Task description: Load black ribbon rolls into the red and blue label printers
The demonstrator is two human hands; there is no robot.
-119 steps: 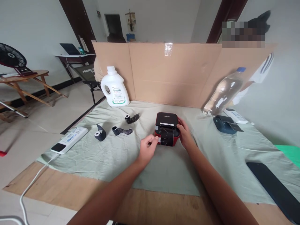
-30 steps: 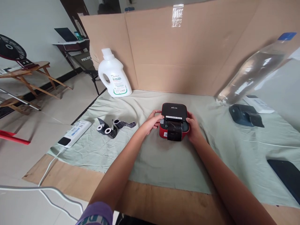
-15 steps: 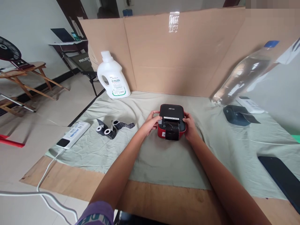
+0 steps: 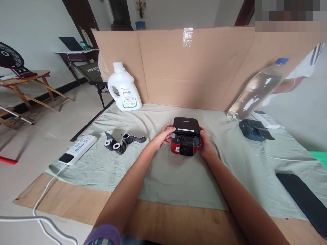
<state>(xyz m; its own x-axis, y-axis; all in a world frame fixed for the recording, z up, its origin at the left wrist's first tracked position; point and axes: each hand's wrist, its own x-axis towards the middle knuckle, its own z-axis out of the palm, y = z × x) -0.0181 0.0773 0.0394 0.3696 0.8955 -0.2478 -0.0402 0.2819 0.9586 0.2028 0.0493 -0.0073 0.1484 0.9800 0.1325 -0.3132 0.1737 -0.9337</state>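
A small red and black label printer (image 4: 186,124) sits on the pale green cloth in front of me. Its black lid is tilted up a little, with a dark gap under its near edge. A black strip (image 4: 186,148) hangs out over the printer's front. My left hand (image 4: 163,136) grips the printer's left side, thumb at the lid's edge. On the opposite side my right hand (image 4: 205,141) holds it, with most of its fingers hidden behind the casing. Several black label rolls (image 4: 119,147) lie to the left, partly unwound.
A white detergent bottle (image 4: 125,88) and a tilted clear plastic bottle (image 4: 252,90) stand before the cardboard screen (image 4: 186,71). On the left lies a white power strip (image 4: 79,149). To the right are a dark blue device (image 4: 251,130) and a phone (image 4: 301,200).
The printer's lid has risen slightly at its near edge, and the gap beneath it is wider. Both hands stay at the printer's sides. The camera view has tilted up slightly.
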